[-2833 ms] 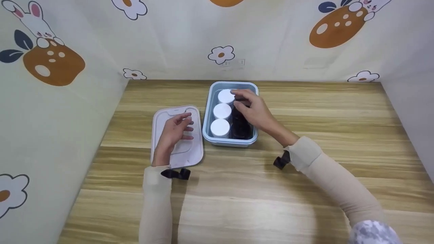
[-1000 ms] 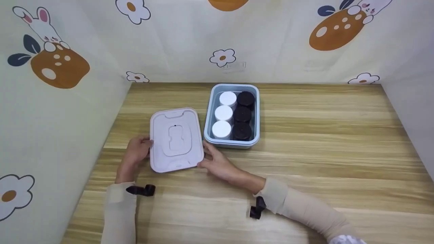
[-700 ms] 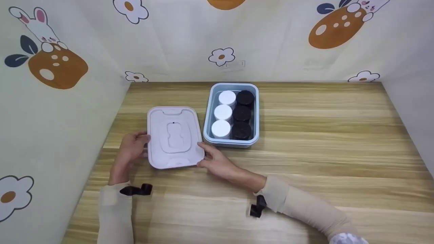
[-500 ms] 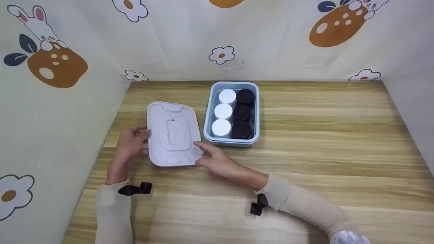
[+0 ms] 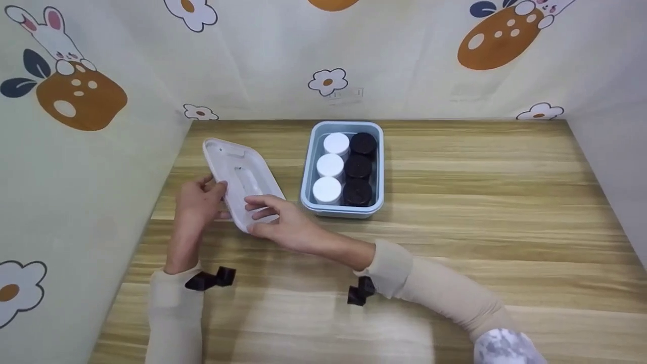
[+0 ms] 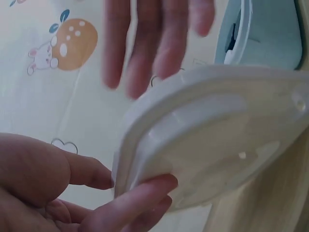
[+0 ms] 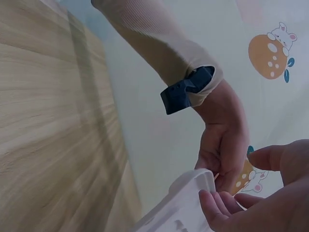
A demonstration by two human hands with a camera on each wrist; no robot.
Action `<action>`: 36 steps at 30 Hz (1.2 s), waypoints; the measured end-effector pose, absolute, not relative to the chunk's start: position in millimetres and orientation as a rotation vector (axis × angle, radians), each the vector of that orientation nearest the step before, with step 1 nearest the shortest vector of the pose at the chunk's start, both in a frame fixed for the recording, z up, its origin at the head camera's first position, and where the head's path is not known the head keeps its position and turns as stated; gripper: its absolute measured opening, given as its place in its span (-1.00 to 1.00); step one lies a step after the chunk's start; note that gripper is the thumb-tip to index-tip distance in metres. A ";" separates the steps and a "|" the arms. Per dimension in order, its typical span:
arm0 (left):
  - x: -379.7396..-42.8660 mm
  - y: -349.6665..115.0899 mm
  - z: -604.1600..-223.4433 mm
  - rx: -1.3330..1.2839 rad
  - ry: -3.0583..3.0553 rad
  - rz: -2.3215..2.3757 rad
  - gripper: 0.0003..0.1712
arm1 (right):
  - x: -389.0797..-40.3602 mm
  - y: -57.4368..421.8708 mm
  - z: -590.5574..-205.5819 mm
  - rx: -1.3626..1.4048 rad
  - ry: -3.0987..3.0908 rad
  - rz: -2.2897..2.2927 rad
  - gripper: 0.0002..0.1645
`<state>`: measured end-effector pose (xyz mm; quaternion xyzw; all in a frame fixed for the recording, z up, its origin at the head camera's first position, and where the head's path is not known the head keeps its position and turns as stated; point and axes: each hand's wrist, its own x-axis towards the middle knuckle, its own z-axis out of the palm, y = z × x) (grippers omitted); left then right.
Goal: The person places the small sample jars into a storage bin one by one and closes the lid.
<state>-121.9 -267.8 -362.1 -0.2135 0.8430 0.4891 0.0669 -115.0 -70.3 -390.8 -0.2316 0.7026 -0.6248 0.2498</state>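
My left hand [image 5: 198,205] pinches the left long edge of a white plastic lid [image 5: 237,177], thumb on the near face and fingers behind. The lid is tilted up, its right side lower. My right hand [image 5: 290,225] reaches across the lid's near right part with fingers loosely bent and parted. In the left wrist view, right-hand fingers [image 6: 145,63] hang over the rim of the lid [image 6: 193,87], apart from the left thumb and fingers. To the right stands a light blue box [image 5: 380,167] with three white-capped jars [image 5: 330,166] and three black-capped jars [image 5: 358,167] inside.
The wooden table [image 5: 480,202] meets a patterned cloth wall [image 5: 404,76] at the back and on both sides. The blue box stands near the back wall. A black wrist mount [image 5: 211,279] sticks out from each sleeve.
The lid has gone from lying flat to tilted up, shifting left. My right hand has left its right edge and moved left over it. My left hand keeps its hold; box and jars stay put.
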 end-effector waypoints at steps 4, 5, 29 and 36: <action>-123.0 -259.1 -354.3 -0.587 2.563 1.513 -0.30 | -122.0 -80.4 -384.5 -0.586 1.935 -1.687 -0.33; -123.6 -256.7 -352.4 -0.576 2.570 1.521 -0.30 | -124.4 -82.1 -384.0 -0.577 1.938 -1.687 -0.32; -126.8 -208.7 -342.2 -0.467 2.783 1.592 -0.33 | -157.6 -30.4 -373.5 -0.600 1.987 -1.906 -0.31; -137.0 -227.9 -366.9 -0.452 2.658 1.620 -0.24 | -163.1 16.2 -370.3 -0.583 1.836 -2.049 -0.28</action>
